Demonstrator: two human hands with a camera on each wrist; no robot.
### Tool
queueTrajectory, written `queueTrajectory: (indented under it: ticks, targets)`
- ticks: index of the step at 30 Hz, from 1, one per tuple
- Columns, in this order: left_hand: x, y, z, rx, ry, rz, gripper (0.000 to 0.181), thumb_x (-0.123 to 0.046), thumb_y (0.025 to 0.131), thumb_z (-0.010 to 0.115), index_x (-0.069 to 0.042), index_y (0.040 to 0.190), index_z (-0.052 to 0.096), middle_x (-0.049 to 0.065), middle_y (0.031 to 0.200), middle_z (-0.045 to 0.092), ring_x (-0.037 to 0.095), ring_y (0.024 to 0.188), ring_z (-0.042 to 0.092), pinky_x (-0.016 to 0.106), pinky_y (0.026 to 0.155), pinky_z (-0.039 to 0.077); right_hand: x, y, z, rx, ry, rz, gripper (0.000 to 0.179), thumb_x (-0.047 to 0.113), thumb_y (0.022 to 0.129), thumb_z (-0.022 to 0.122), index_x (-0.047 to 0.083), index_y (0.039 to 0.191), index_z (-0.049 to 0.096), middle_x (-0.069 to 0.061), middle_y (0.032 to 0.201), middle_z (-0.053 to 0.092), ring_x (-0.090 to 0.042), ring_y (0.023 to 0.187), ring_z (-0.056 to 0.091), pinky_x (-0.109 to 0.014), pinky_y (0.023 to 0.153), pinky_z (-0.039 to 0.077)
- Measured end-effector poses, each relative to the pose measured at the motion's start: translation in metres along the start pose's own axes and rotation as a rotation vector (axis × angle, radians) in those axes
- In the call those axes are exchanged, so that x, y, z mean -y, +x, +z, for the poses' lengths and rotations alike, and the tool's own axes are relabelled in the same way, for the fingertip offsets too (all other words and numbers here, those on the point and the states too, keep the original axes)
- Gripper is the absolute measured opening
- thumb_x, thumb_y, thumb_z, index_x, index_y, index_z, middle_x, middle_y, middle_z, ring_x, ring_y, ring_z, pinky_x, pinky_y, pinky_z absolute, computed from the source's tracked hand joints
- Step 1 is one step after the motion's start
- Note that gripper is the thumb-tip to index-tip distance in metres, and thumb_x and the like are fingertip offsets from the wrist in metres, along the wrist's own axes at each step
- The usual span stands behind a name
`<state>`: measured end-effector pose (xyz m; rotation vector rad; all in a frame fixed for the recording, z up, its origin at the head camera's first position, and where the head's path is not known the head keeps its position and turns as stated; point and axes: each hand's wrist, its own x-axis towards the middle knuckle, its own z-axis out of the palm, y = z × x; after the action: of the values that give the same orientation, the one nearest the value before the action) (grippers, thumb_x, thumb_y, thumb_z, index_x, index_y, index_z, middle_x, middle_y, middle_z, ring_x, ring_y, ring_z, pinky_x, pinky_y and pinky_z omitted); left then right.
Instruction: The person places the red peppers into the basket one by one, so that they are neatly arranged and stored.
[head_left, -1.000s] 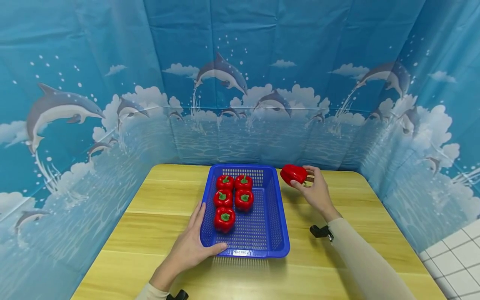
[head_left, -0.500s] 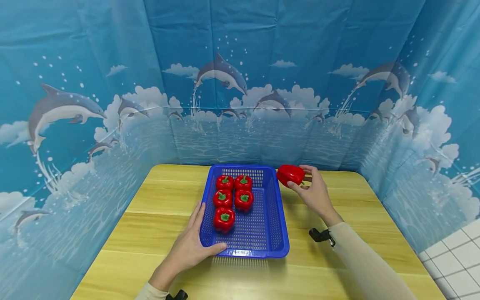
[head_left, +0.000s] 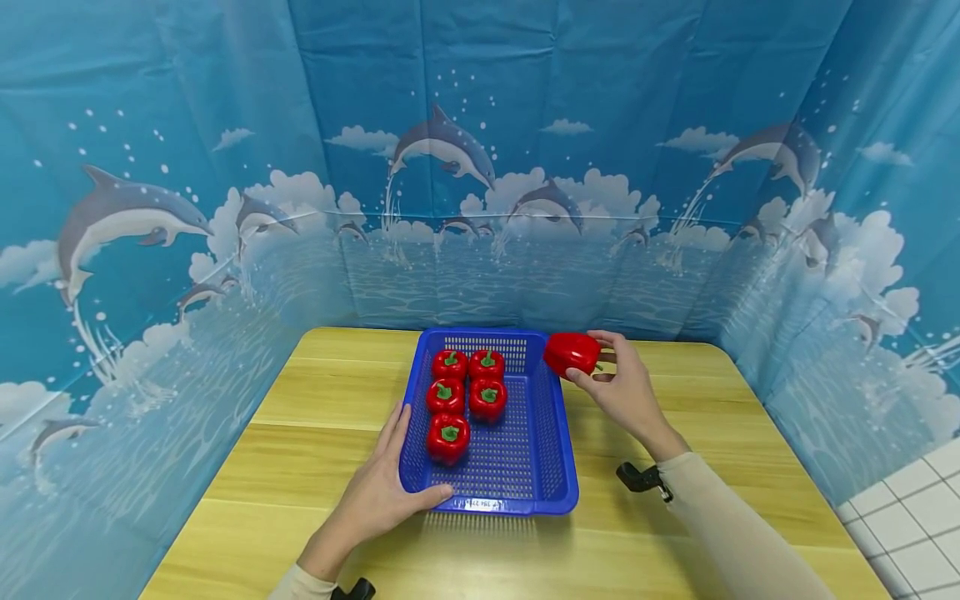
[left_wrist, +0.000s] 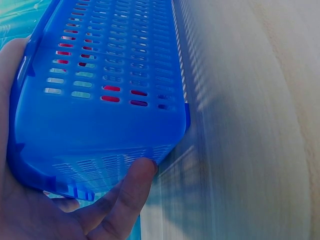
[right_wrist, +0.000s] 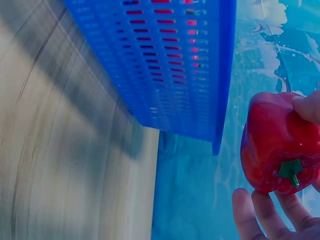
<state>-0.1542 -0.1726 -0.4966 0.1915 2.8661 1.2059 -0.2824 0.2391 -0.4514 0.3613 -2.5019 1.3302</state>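
Note:
My right hand grips a red bell pepper by its stem end, thumb on one side and fingers on the other. The pepper is tilted sideways above the right rim of a blue perforated basket. In the right wrist view the pepper shows its green stem, and the basket wall stands beside it. My left hand holds the basket's near-left corner, thumb along the front rim and fingers along the left side. Several red peppers stand stem-up in the basket's left and middle part.
The basket stands on a light wooden table. A blue curtain printed with dolphins hangs behind the table and along both sides. White tiles show at the lower right.
My right hand has moved left with the bell pepper, from beside the basket to over its right rim. The left hand and the basket have barely moved.

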Motion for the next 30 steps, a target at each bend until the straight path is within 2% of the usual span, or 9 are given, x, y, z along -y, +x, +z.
queueTrajectory:
  ticks: [6,8,30]
  targets:
    - [-0.001,-0.001,0.000,-0.005,-0.006,0.001,0.144,-0.072,0.086,0.094,-0.030,0.190,0.004,-0.001,0.200,0.004,0.052,0.174,0.040,0.078,0.128,0.049,0.008,-0.002,0.001,0.017,-0.014,-0.042,0.075,0.030,0.108,0.088,0.008,0.169,0.051,-0.021,0.166,0.058,-0.044,0.139,0.070,-0.055,0.099,0.073]
    - [-0.001,-0.001,0.000,-0.008,-0.005,0.002,0.143,-0.071,0.086,0.094,-0.029,0.190,0.004,-0.001,0.200,0.004,0.053,0.174,0.040,0.079,0.128,0.049,0.011,-0.002,0.002,0.024,-0.020,-0.053,0.075,0.030,0.108,0.088,0.008,0.169,0.052,-0.021,0.166,0.059,-0.045,0.139,0.070,-0.057,0.099,0.072]
    - [-0.001,-0.001,0.000,-0.004,-0.001,0.000,0.144,-0.075,0.086,0.093,-0.028,0.190,0.005,0.000,0.200,0.004,0.053,0.173,0.041,0.078,0.127,0.050,0.045,-0.009,0.008,0.156,-0.060,-0.116,0.078,0.029,0.105,0.091,0.011,0.171,0.053,-0.018,0.160,0.062,-0.039,0.132,0.072,-0.054,0.097,0.073]
